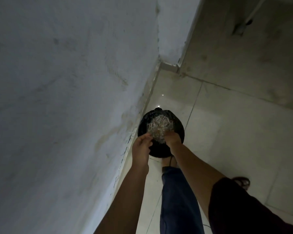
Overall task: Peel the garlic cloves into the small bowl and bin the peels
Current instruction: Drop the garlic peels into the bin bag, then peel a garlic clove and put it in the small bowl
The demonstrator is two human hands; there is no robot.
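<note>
Dark sleeve (240, 208) covers the right upper arm at the lower edge of the view, and both bare forearms reach forward and down from there. Between them hangs a leg in blue trousers (178, 196), with its foot (167, 162) on the floor just short of the fingers. A second foot in a sandal (242, 182) stands well to the right of the hands.

The left hand (141, 146) has its fingers (146, 137) curled, their tips drawn together at the near left edge of a pale, tangled heap of peels (161, 126), which they seem to pinch. The right hand (173, 139) meets the heap's near right edge with its back to the camera. Its fingers are bent down out of sight, so I cannot tell whether they hold anything.

The peels lie directly beyond the fingertips, over the mouth of a round black bin (143, 124) lined with a shiny black bag. Whether the heap rests inside or is held above it is unclear in the dim light.

The bin stands on a pale tiled floor (227, 135), below the fingers and tight against a grey plastered wall (57, 81) on their left. Beyond the bin, two small glints of light show on the tiles
</note>
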